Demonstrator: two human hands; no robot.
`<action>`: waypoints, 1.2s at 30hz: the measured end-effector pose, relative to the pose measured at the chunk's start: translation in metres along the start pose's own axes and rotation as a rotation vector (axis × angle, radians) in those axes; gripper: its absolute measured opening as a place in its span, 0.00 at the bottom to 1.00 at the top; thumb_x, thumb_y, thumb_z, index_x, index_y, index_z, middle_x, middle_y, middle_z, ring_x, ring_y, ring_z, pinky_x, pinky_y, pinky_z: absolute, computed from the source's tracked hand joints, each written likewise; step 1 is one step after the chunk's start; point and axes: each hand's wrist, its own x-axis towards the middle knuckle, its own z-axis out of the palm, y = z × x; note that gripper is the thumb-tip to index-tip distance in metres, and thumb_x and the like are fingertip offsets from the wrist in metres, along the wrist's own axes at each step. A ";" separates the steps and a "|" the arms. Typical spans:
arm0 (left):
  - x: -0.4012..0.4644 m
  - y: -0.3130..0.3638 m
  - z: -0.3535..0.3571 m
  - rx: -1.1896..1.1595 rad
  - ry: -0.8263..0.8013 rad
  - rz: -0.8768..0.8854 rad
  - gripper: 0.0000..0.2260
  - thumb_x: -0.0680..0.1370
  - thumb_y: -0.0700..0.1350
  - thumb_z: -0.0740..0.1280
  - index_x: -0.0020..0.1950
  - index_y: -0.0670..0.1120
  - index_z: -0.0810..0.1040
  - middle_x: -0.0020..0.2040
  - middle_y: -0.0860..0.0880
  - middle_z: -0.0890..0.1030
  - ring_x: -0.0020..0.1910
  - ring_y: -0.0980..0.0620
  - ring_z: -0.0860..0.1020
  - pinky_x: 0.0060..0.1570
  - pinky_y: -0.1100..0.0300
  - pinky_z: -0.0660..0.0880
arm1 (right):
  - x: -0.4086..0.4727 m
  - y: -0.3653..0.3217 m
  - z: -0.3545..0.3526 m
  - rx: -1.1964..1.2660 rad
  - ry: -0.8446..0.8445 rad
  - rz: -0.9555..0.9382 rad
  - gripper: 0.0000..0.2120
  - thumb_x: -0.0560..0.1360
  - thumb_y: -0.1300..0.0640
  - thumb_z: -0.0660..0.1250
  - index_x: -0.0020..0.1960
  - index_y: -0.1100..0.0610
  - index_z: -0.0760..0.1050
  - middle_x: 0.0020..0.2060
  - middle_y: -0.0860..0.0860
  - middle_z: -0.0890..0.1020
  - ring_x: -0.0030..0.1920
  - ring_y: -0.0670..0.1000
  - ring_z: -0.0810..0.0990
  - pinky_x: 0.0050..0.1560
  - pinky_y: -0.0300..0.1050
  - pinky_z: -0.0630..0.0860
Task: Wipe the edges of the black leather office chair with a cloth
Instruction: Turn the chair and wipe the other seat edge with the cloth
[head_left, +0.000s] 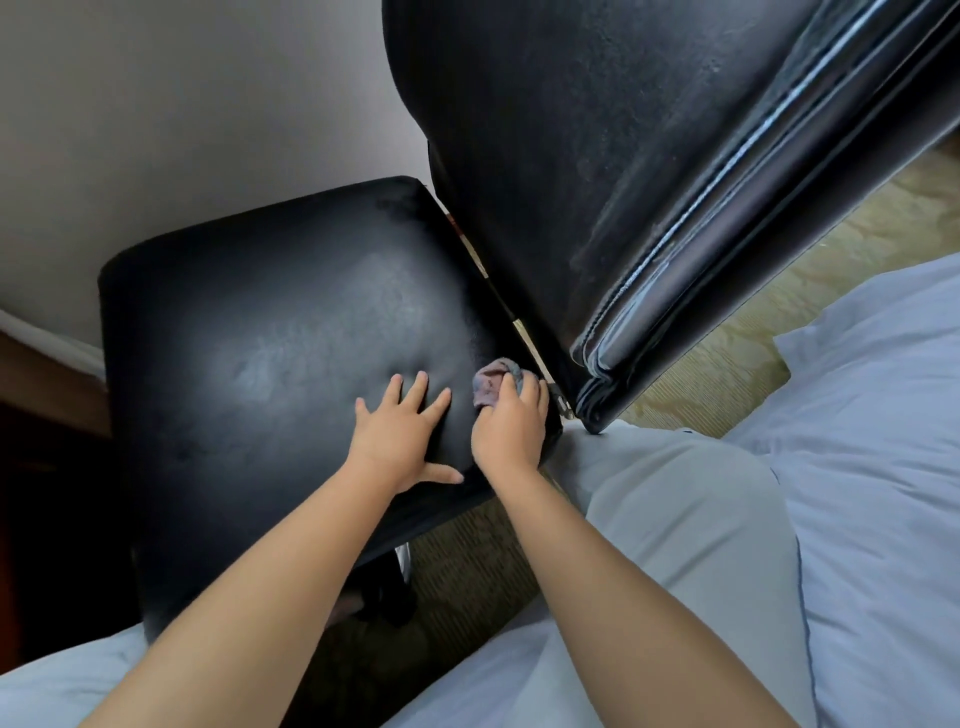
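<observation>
So the black leather office chair (291, 322) filled most of the view, its backrest (597, 156) rising toward 1 o'clock and the seat spread out around 9 to 10 o'clock from the hands. The person sat on a bed (883, 467) with pale sheets over at 3 to 4 o'clock, knees right up against the seat's near corner. Left hand (402, 434) was flat on the seat, fingers spread wide, holding nothing, looked like it was just bracing the chair. Right hand (511, 428) was curled around a bunched-up cloth (491, 382), pinkish-grey, pressed onto the seat's back corner right by the gap under the backrest. Progress-wise, my guess is somewhere mid-job: the cloth was on one edge only, and the front and far side edges at 9 and 11 o'clock, plus the backrest's stitched side seam, all seemed left to do, though I honestly couldn't tell from the leather what had been wiped. What would get in the way: the narrow gap between seat and backrest, the bracket there, and the person's own leg crowding that corner.
</observation>
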 end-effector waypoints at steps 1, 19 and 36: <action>-0.004 0.003 0.002 -0.027 0.006 -0.013 0.49 0.68 0.73 0.62 0.78 0.53 0.40 0.79 0.48 0.40 0.77 0.42 0.40 0.70 0.35 0.53 | 0.007 -0.004 -0.002 -0.001 0.001 0.002 0.23 0.78 0.61 0.58 0.73 0.59 0.62 0.74 0.53 0.58 0.75 0.54 0.51 0.74 0.47 0.52; -0.016 0.017 0.017 0.027 0.044 -0.087 0.55 0.65 0.74 0.64 0.77 0.51 0.35 0.78 0.46 0.36 0.77 0.42 0.38 0.67 0.31 0.54 | -0.040 0.018 -0.011 -0.065 -0.076 -0.115 0.25 0.78 0.67 0.57 0.74 0.59 0.61 0.76 0.51 0.54 0.76 0.52 0.46 0.73 0.42 0.51; -0.021 0.028 0.011 -0.053 -0.022 -0.143 0.55 0.67 0.66 0.72 0.78 0.51 0.37 0.78 0.46 0.36 0.77 0.42 0.38 0.66 0.29 0.56 | -0.022 0.015 -0.011 -0.028 -0.044 0.009 0.22 0.77 0.65 0.56 0.70 0.61 0.65 0.72 0.56 0.63 0.74 0.56 0.54 0.73 0.49 0.56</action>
